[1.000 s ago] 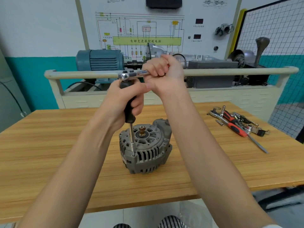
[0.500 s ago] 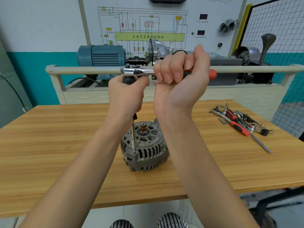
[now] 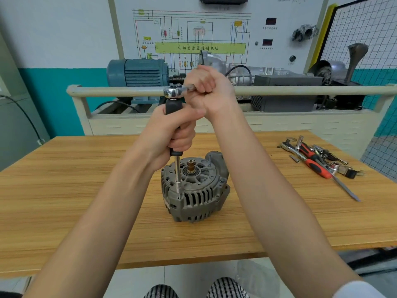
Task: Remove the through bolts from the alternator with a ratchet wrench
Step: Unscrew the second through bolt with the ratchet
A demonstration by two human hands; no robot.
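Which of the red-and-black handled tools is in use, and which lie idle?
None of them. The tool in use is the ratchet wrench, turned by the right hand; the red-handled tools lie idle at the table's right.

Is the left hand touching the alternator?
Apart. The head view shows the left hand gripping the black handle, with bare shaft between it and the alternator.

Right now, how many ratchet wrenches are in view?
2. One ratchet wrench sits atop the black-handled extension above the alternator, gripped by the right hand. A second ratchet wrench with a red handle lies in the tool pile at the table's right; more may be hidden there.
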